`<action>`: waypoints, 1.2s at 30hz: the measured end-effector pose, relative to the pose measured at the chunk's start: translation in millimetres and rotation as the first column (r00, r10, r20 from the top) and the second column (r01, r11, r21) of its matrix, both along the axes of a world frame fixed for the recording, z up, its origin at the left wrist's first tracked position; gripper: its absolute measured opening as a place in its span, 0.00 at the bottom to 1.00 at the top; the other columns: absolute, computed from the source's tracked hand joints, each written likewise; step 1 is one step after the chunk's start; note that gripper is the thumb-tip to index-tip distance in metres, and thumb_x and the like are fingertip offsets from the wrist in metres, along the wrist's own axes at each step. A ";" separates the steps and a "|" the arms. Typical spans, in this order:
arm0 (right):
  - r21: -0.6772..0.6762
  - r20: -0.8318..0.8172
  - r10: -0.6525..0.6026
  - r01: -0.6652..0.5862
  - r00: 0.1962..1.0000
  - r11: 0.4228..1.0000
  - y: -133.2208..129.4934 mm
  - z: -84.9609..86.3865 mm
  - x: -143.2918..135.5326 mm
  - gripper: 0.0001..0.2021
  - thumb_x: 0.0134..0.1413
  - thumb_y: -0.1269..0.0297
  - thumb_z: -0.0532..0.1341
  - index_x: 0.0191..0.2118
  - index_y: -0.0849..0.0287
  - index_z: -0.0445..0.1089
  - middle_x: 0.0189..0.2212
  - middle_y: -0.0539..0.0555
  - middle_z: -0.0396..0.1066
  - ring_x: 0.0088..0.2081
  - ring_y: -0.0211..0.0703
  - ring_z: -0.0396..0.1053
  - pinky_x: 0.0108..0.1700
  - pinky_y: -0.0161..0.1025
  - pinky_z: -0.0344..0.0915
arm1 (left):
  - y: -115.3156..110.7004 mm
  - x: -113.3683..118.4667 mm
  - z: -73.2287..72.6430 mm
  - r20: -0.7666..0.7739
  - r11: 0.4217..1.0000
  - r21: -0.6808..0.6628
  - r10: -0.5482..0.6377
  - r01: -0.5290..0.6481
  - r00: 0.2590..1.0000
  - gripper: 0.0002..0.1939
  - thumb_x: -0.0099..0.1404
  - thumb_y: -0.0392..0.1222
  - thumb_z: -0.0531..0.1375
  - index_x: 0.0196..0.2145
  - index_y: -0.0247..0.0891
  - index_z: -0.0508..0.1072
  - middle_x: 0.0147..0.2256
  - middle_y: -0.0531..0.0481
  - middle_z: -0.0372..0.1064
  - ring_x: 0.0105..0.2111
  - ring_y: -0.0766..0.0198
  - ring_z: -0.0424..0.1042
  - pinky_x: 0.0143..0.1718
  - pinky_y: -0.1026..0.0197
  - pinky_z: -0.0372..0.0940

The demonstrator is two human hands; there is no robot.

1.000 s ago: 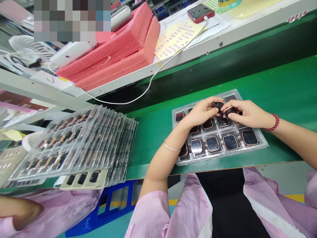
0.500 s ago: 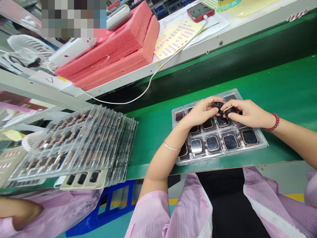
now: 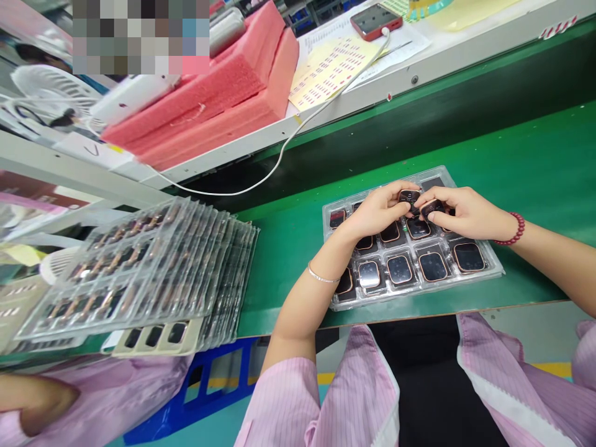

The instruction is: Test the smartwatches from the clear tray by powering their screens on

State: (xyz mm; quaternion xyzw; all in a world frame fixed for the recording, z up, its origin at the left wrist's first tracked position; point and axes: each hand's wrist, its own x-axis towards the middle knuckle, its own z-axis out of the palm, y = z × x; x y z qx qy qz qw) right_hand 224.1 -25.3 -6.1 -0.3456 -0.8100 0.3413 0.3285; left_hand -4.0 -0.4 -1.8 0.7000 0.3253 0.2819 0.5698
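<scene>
A clear plastic tray [image 3: 410, 287] lies on the green bench, with square dark watch-like pieces with gold-coloured rims, such as one piece [image 3: 433, 267], in its pockets. Over its back part, my left hand [image 3: 384, 208] holds a watch piece [image 3: 410, 197] between thumb and fingers. Close beside it on the right, my right hand [image 3: 454, 208] grips another watch piece [image 3: 431, 209], tilted. The fingertips of both hands are near each other between the two pieces. My hands and forearms hide some pockets of the tray.
Left of the tray stands a tall stack of filled clear trays [image 3: 186, 267]. Red foam blocks [image 3: 205, 99], a phone [image 3: 376, 22] and papers lie on the raised shelf behind. A white cable [image 3: 280, 158] hangs from it. A person's arm [image 3: 37, 397] shows at the lower left.
</scene>
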 end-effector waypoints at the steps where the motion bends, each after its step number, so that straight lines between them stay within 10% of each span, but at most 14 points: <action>1: -0.004 -0.002 0.001 -0.001 1.000 1.000 0.1 0.1 0.1 0.11 0.58 0.62 0.63 0.45 0.56 0.76 0.37 0.53 0.78 0.35 0.46 0.74 0.37 0.38 0.69 | 0.1 0.0 -0.2 0.000 1.000 -0.001 0.000 0.000 1.000 0.21 0.63 0.36 0.59 0.54 0.33 0.67 0.57 0.38 0.68 0.43 0.61 0.78 0.50 0.56 0.72; 36: -0.152 -0.334 0.038 -0.093 0.942 0.984 10.1 -13.1 -3.4 0.21 0.48 0.73 0.58 0.51 0.59 0.68 0.46 0.58 0.73 0.46 0.48 0.73 0.46 0.44 0.73 | -2.6 3.1 10.8 -0.031 0.987 -0.091 0.132 -0.135 0.991 0.25 0.53 0.30 0.59 0.51 0.34 0.68 0.45 0.45 0.75 0.38 0.64 0.78 0.39 0.65 0.70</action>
